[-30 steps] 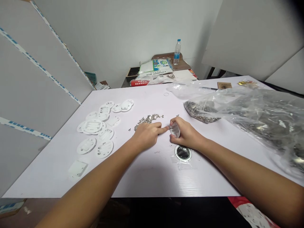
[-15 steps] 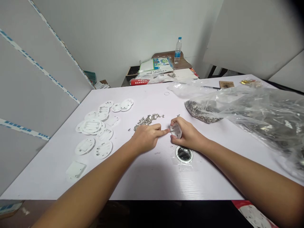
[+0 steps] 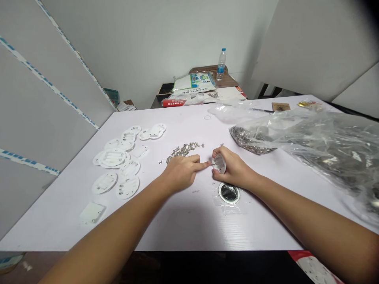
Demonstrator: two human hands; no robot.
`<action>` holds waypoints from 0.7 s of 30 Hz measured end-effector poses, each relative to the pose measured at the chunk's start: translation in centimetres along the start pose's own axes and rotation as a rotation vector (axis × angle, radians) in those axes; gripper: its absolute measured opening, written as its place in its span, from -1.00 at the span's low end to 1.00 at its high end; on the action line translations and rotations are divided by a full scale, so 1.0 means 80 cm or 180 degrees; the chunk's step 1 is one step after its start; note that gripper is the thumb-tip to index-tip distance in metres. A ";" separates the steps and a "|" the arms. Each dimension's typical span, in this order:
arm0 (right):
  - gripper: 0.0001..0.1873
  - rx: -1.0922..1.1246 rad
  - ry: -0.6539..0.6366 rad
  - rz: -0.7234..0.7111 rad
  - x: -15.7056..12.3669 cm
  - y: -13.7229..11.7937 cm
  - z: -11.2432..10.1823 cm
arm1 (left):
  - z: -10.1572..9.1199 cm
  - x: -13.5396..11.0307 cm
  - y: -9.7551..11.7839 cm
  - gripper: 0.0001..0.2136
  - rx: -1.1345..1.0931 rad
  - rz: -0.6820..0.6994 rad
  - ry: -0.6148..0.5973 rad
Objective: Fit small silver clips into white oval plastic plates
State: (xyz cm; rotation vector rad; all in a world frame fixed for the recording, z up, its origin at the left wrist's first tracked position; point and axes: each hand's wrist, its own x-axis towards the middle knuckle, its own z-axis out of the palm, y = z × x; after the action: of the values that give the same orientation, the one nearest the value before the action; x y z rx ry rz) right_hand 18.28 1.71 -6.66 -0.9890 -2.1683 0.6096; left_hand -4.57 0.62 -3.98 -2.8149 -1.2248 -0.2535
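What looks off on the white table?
Loose small metal parts lie spilled straight on the white table beside the left hand, with a few stray bits apart from the pile. The white plastic discs also overlap unevenly. Nothing looks damaged.

A white table carries round white discs and a scatter of silver metal bits. A small clear piece shows white marks. A black disc with a silver rim lies in clear film. Grey panels bear blue-and-white dashed tape. Beyond, a red packet shows white lettering.
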 end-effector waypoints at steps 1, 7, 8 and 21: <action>-0.59 0.0002 -0.0001 0.0009 0.000 0.000 0.000 | 0.000 0.000 0.000 -0.49 -0.0002 0.0005 -0.0008; -0.60 -0.0012 -0.0013 0.0051 -0.001 0.000 0.001 | 0.000 0.000 -0.002 -0.47 0.0012 0.0011 -0.0035; -0.60 -0.0015 -0.0009 0.0044 -0.001 0.000 0.001 | -0.001 0.000 -0.001 -0.47 0.0030 0.0012 -0.0035; -0.61 0.0028 0.0019 0.0009 0.001 0.001 0.005 | -0.004 0.009 0.009 -0.46 0.0287 -0.0004 -0.0134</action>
State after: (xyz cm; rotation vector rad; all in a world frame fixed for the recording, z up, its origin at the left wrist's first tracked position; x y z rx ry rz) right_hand 17.97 1.74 -6.97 -0.9883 -2.1573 0.6163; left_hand -3.60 0.63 -3.51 -2.7562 -1.2139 -0.1362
